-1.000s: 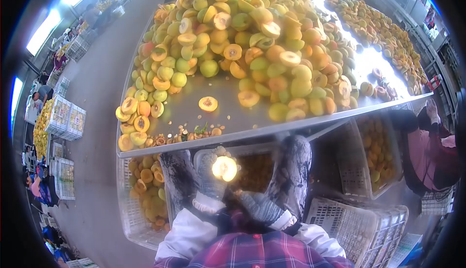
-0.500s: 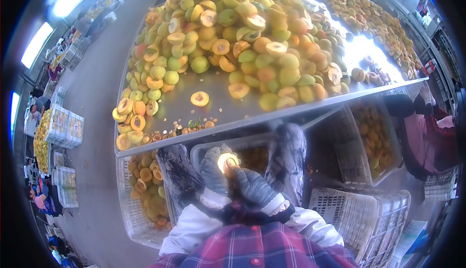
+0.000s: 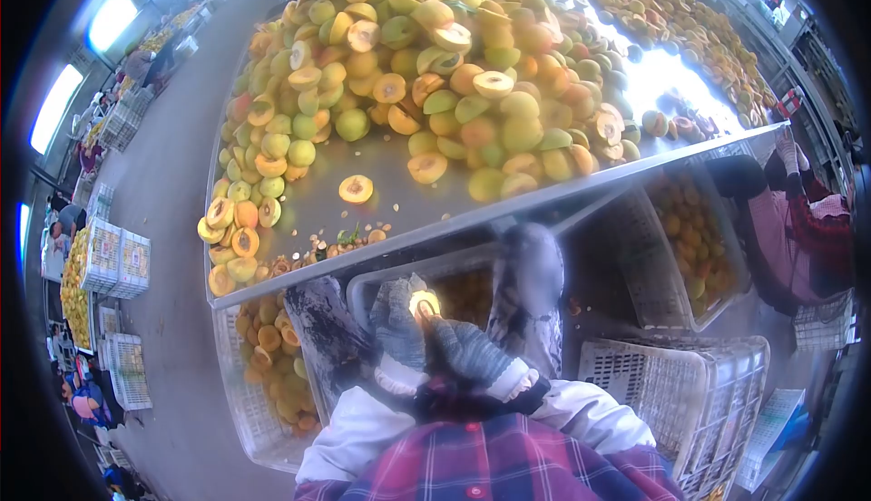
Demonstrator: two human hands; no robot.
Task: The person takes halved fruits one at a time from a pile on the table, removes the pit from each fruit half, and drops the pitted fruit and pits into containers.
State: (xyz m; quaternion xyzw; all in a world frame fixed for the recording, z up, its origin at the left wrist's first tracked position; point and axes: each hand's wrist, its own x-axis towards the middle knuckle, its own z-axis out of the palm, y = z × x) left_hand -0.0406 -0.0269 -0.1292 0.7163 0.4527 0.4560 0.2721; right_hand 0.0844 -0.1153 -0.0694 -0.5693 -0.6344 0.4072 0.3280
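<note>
Grey knit gloves cover both of my hands, which are together in front of my lap. My left hand [image 3: 396, 312] is closed around a peach half [image 3: 424, 304], its bright yellow cut face turned up. Against that face press the fingers of my right hand [image 3: 467, 345], closed; whatever they grip, if anything, is hidden. Below the hands is a crate [image 3: 363, 285] with peaches inside, between my knees. In front stands a metal table [image 3: 313, 184] heaped with halved peaches [image 3: 472, 75]. One peach half [image 3: 356, 189] lies apart on its surface.
Loose pits and scraps [image 3: 340, 243] lie along the table's raised front edge. A crate of peaches [image 3: 272, 365] stands at my left, another [image 3: 694, 247] at the right under the table. A white crate [image 3: 671, 401] is beside my right side. A co-worker [image 3: 798, 238] sits at far right.
The view has shifted slightly, so the table appears a little further left. My right fingers have moved lower on the peach half; more of its cut face shows. My left hand still holds it.
</note>
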